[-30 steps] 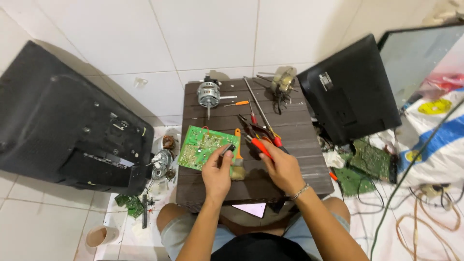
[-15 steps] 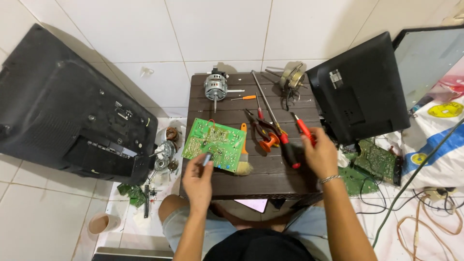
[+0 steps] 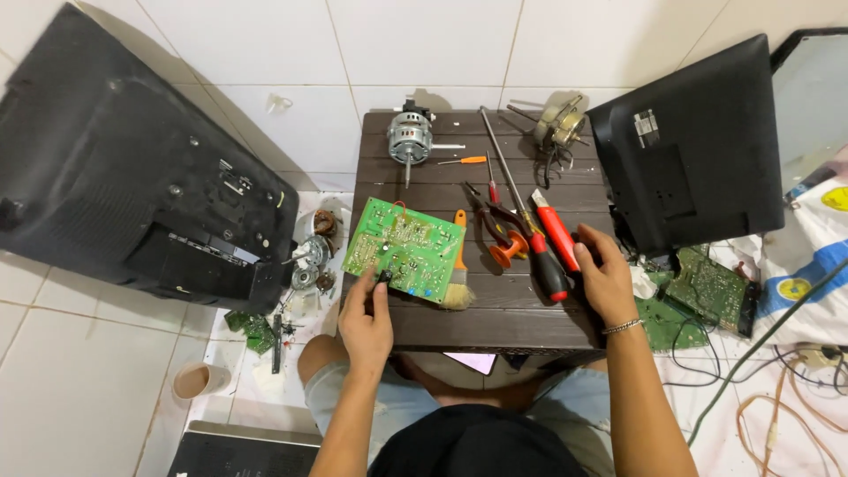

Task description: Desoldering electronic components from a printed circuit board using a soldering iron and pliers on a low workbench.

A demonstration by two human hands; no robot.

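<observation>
A green circuit board (image 3: 405,247) lies on the left half of a dark brown slatted table (image 3: 503,311). My left hand (image 3: 367,320) is at the board's near edge, thumb and forefinger pinched on a small black part (image 3: 384,276) there. My right hand (image 3: 607,281) rests on the table's right side. Its fingertips touch a red-and-black-handled screwdriver (image 3: 551,252) that lies flat, and the fingers are not wrapped around it. An orange-handled brush (image 3: 458,269) lies along the board's right edge.
Orange-handled pliers (image 3: 502,238), a long screwdriver (image 3: 502,163), a small orange screwdriver (image 3: 465,161) and two small motors (image 3: 409,140) (image 3: 560,128) share the table. A black television back (image 3: 115,177) leans at left, a black monitor (image 3: 693,141) at right. Green boards (image 3: 707,284), cables and a cup (image 3: 199,380) lie on the floor.
My right hand carried the red-handled screwdriver to the right and laid it on the table. My left hand moved back to the board's near edge. The view drew closer.
</observation>
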